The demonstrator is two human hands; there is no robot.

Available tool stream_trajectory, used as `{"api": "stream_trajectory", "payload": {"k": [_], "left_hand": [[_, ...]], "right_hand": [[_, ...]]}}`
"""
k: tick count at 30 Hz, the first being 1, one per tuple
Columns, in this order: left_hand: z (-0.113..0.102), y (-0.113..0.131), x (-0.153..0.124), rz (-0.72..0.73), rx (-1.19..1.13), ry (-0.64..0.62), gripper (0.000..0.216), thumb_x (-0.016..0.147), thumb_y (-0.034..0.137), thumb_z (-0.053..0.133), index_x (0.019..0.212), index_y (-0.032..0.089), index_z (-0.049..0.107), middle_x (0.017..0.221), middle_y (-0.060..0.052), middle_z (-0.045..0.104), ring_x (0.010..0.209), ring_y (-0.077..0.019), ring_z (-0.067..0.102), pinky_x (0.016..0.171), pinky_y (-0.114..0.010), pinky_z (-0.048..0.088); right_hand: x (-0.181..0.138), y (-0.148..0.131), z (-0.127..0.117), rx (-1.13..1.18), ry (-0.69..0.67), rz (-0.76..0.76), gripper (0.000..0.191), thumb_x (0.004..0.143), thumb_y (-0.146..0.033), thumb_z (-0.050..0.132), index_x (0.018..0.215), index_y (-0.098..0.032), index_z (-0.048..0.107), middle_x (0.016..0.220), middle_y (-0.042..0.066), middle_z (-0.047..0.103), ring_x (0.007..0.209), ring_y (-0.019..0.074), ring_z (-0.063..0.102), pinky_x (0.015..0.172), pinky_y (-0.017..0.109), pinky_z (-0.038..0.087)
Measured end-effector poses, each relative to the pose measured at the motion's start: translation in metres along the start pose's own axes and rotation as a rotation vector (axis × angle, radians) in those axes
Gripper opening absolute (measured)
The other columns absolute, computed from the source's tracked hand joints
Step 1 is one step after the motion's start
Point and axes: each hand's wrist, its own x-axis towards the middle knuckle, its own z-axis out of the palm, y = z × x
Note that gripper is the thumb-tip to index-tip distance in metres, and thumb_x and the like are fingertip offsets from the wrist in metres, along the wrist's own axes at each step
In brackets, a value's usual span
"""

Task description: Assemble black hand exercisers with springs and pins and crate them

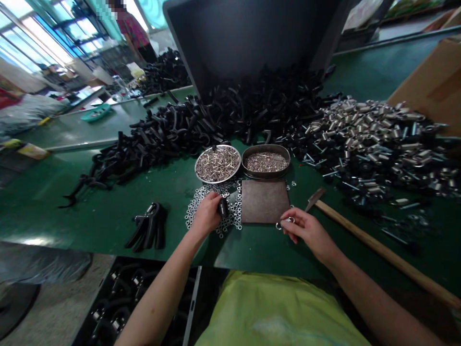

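Observation:
My left hand (pixel 207 212) is closed around a short black handle-like part (pixel 224 207), above a spread of small shiny nuts or washers (pixel 194 204). My right hand (pixel 304 227) pinches a few small metal rings (pixel 289 219) at the lower right corner of a flat brown metal plate (pixel 265 201). Just right of that hand lies a hammer (pixel 333 212) with a wooden handle. Behind the plate stand a round dish (pixel 218 181) of small metal pins and an oval tin (pixel 266 175) of tiny metal pieces.
Black curved parts (pixel 158 132) are heaped across the back, spilling from a large grey bin (pixel 248 38). Silver sleeves and bolts (pixel 374 127) pile up at right, near a cardboard box (pixel 432 86). Several black handles (pixel 147 228) lie at left. A person (pixel 135 31) stands far back.

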Motion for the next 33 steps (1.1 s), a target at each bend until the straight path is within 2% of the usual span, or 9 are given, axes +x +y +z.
{"api": "stream_trajectory", "payload": {"k": [3, 7, 10, 14, 16, 20, 24, 28, 33], "left_hand": [[0.009, 0.020, -0.024, 0.000, -0.137, -0.007, 0.014, 0.083, 0.022, 0.053, 0.074, 0.016, 0.062, 0.078, -0.006, 0.060, 0.071, -0.0157, 0.057, 0.066, -0.025, 0.043], [0.032, 0.042, -0.042, -0.054, -0.043, -0.040, 0.021, 0.085, 0.036, 0.055, 0.078, 0.017, 0.060, 0.079, -0.007, 0.063, 0.075, -0.0193, 0.059, 0.067, -0.027, 0.041], [0.038, 0.046, -0.044, -0.100, 0.007, -0.068, 0.015, 0.087, 0.027, 0.051, 0.084, 0.016, 0.060, 0.083, -0.009, 0.065, 0.079, -0.0213, 0.060, 0.069, -0.028, 0.041], [0.027, 0.041, -0.042, -0.152, -0.028, -0.145, 0.014, 0.077, 0.010, 0.051, 0.084, 0.015, 0.062, 0.084, -0.010, 0.068, 0.080, -0.0217, 0.062, 0.069, -0.029, 0.042], [0.020, 0.039, -0.043, -0.203, -0.198, -0.122, 0.014, 0.077, 0.015, 0.054, 0.086, 0.016, 0.064, 0.083, -0.008, 0.069, 0.078, -0.0207, 0.063, 0.069, -0.028, 0.043], [0.013, 0.049, -0.049, -0.337, -0.879, -0.098, 0.026, 0.074, 0.031, 0.063, 0.097, 0.017, 0.066, 0.081, -0.004, 0.071, 0.075, -0.0186, 0.065, 0.071, -0.028, 0.047], [0.016, 0.076, -0.051, -0.483, -1.356, -0.089, 0.024, 0.066, 0.025, 0.072, 0.088, 0.016, 0.068, 0.073, -0.002, 0.070, 0.072, -0.0170, 0.065, 0.073, -0.028, 0.049], [0.018, 0.089, -0.050, -0.460, -1.448, -0.106, 0.018, 0.065, 0.023, 0.073, 0.080, 0.014, 0.069, 0.070, -0.001, 0.069, 0.068, -0.0146, 0.063, 0.069, -0.025, 0.048], [0.018, 0.083, -0.052, -0.268, -1.226, -0.130, 0.016, 0.071, 0.028, 0.069, 0.082, 0.016, 0.070, 0.075, -0.003, 0.069, 0.069, -0.0147, 0.061, 0.066, -0.024, 0.045]], "right_hand": [[0.001, -0.001, 0.001, -0.006, -0.001, 0.006, 0.034, 0.070, -0.046, 0.067, 0.085, -0.018, 0.055, 0.060, -0.003, 0.056, 0.046, 0.0088, 0.046, 0.042, 0.022, 0.036], [0.003, -0.002, 0.006, -0.013, -0.024, -0.001, 0.033, 0.072, -0.045, 0.066, 0.086, -0.018, 0.055, 0.061, -0.003, 0.056, 0.046, 0.0086, 0.046, 0.042, 0.022, 0.035], [0.003, -0.001, 0.007, -0.027, -0.044, -0.006, 0.031, 0.073, -0.043, 0.066, 0.087, -0.018, 0.055, 0.062, -0.003, 0.057, 0.047, 0.0083, 0.046, 0.043, 0.022, 0.035], [0.001, 0.002, 0.007, -0.006, -0.043, -0.008, 0.029, 0.075, -0.041, 0.065, 0.090, -0.018, 0.055, 0.064, -0.003, 0.057, 0.048, 0.0079, 0.046, 0.043, 0.021, 0.035], [-0.001, 0.001, 0.008, 0.032, -0.043, -0.010, 0.029, 0.075, -0.041, 0.065, 0.091, -0.018, 0.054, 0.064, -0.004, 0.056, 0.047, 0.0075, 0.046, 0.043, 0.021, 0.035], [-0.009, -0.010, 0.019, 0.119, -0.127, 0.014, 0.029, 0.073, -0.040, 0.068, 0.087, -0.019, 0.053, 0.062, -0.004, 0.055, 0.046, 0.0067, 0.045, 0.042, 0.020, 0.035], [-0.014, -0.019, 0.033, 0.147, -0.206, 0.027, 0.028, 0.071, -0.036, 0.070, 0.086, -0.019, 0.053, 0.064, -0.005, 0.055, 0.047, 0.0065, 0.046, 0.042, 0.020, 0.036], [-0.011, -0.018, 0.037, 0.135, -0.185, 0.002, 0.027, 0.071, -0.037, 0.069, 0.084, -0.019, 0.054, 0.064, -0.005, 0.053, 0.046, 0.0063, 0.044, 0.041, 0.020, 0.036], [-0.006, -0.014, 0.034, 0.139, -0.144, 0.003, 0.023, 0.077, -0.037, 0.064, 0.091, -0.020, 0.056, 0.069, -0.002, 0.059, 0.055, 0.0105, 0.053, 0.045, 0.022, 0.042]]}}
